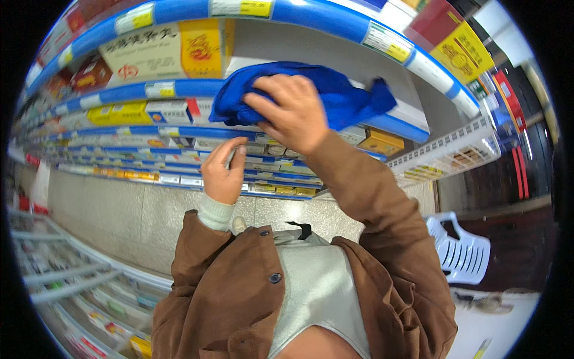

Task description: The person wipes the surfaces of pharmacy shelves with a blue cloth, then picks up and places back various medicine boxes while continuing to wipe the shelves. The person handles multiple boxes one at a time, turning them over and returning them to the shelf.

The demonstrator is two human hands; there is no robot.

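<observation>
My right hand [291, 110] grips a bunched blue cloth [345, 96] at the front of a grey metal shelf [287, 42]. One end of the cloth trails off to the right, over the blue price rail [394, 125] of that shelf. Lower and to the left, my left hand [223, 172] is held in front of the lower shelves, fingers bent and thumb apart. I see nothing held in it. Left of the cloth stands a large white and yellow medicine box [148, 54] bearing writing.
Lower shelves hold rows of small cartons [168, 111]. A white wire basket [448, 157] hangs at the right end. A pale plastic chair [462, 251] stands to the right. Behind at left is a glass display case [103, 264]. Tiled floor [107, 202] lies between.
</observation>
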